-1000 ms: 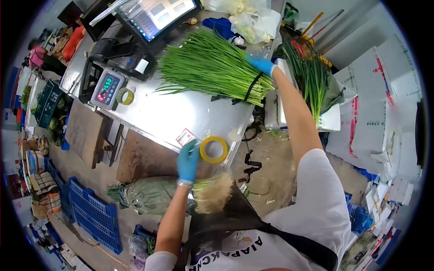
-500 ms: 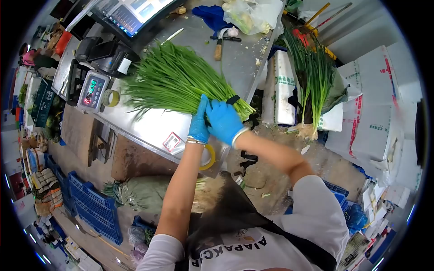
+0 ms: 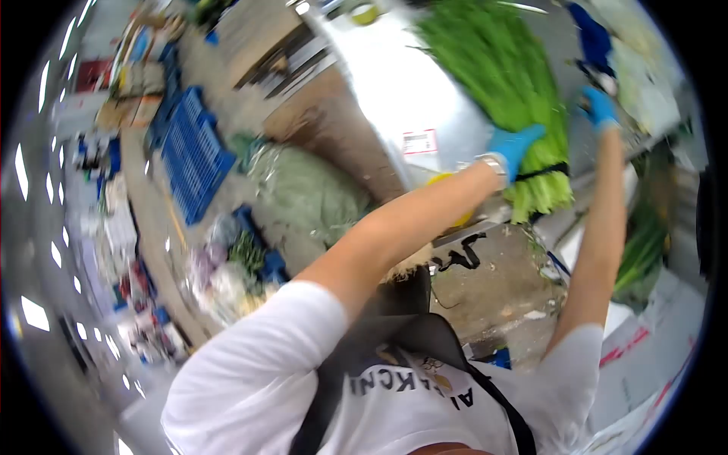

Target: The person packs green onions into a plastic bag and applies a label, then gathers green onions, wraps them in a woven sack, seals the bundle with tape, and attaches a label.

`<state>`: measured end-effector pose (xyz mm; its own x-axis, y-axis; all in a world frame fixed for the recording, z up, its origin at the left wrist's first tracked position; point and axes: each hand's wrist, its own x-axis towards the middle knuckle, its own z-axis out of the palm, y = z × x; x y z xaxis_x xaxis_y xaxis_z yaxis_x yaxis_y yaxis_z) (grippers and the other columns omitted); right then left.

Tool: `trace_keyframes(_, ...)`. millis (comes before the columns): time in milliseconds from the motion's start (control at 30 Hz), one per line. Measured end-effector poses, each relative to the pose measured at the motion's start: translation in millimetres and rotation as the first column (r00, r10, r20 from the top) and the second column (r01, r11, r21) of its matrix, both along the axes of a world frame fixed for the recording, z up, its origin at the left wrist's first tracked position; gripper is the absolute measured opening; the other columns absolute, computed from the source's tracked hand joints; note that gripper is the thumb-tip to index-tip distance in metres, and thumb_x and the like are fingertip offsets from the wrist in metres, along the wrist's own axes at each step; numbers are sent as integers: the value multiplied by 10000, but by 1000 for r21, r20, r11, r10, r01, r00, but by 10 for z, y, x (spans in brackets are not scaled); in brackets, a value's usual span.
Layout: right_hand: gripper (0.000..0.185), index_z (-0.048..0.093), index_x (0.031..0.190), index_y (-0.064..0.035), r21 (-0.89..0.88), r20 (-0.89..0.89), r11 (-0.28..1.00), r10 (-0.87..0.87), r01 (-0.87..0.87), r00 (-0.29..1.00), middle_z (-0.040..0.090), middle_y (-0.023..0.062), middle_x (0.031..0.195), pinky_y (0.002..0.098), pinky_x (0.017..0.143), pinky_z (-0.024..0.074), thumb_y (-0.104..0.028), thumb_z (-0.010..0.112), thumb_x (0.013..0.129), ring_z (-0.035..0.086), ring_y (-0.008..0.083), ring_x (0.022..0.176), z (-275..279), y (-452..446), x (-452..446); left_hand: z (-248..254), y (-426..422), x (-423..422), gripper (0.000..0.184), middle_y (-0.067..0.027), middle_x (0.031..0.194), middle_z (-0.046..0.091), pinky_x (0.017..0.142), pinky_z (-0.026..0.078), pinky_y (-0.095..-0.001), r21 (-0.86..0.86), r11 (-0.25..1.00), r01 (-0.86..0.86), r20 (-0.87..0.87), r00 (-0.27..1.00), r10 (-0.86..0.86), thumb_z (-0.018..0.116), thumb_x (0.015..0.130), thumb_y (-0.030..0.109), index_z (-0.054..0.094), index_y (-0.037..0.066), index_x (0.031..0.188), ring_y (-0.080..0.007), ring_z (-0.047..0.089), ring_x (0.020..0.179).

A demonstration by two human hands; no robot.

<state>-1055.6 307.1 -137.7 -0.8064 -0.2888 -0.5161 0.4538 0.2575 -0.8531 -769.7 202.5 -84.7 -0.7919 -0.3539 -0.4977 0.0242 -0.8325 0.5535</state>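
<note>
A thick bunch of garlic chives (image 3: pixel 500 76) lies on the metal table (image 3: pixel 387 68), bound near its cut ends by a black band (image 3: pixel 542 171). My left hand (image 3: pixel 513 152), in a blue glove, grips the bunch just above the band, its thumb laid over the stems. Apart from the bunch, to its right, my right hand (image 3: pixel 600 108) is low over the tabletop with its gloved fingers curled. Something dark shows at those fingertips, too blurred to name. A dark blue cloth (image 3: pixel 591 36) lies just beyond that hand.
A printed label (image 3: pixel 419 142) sticks to the table near its front edge. Tape (image 3: pixel 364 13) stands at the far edge. A clear bag (image 3: pixel 641 72) lies at right, above spring onions (image 3: pixel 643 254). On the floor are a green sack (image 3: pixel 303 186) and a blue crate (image 3: pixel 196 155).
My right hand has left the chives and moved right across the table, its fingers now curled. My left hand stays at the stems. The view has swung, showing more floor at left.
</note>
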Motion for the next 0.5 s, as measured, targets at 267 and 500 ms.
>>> trace_keyframes(267, 281, 537, 1160, 21, -120, -678, 978, 44, -170, 734, 546, 102, 1171, 339, 977, 402, -161, 462, 960, 518, 206, 1065, 1415, 1385, 813, 341, -446, 83, 1093, -234, 1492, 269, 1131, 234, -345, -516, 610, 601, 207, 779, -592, 711, 720, 598, 224, -69, 1436, -324, 278, 1381)
trace_keyframes(500, 413, 545, 1240, 10, -426, -316, 879, 74, -211, 946, 530, -18, 877, 209, 646, 361, -274, 510, 942, 447, 71, 713, 1905, 113, 3003, 558, -1314, 2723, 246, -65, 1098, 648, 900, 480, -276, -830, 531, 170, 211, 977, 17, 570, 926, 140, 648, 46, 1139, -144, 610, 990)
